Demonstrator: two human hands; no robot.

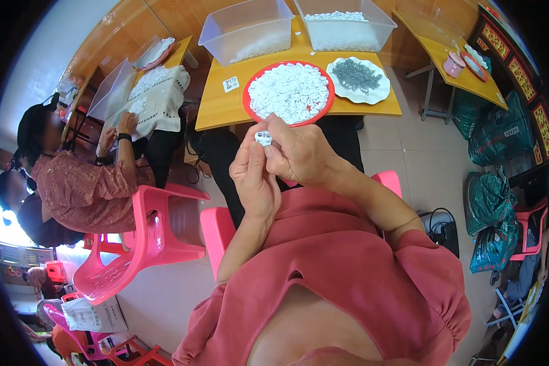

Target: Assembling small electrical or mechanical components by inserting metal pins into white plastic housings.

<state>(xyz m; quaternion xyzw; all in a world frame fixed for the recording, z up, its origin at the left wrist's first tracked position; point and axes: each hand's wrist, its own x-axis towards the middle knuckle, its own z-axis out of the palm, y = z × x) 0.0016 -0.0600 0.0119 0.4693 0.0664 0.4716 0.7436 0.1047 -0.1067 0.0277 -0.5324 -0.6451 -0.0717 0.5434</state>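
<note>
Small white plastic piece pinched between fingertips of left hand and right hand, raised over the lap for close work. Just beyond, within reach on the wooden table: red plate of white pieces, white plate of grey parts.

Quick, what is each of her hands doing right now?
Left hand: closed on the small white part.
Right hand: fingers pinched on the same part.
</note>
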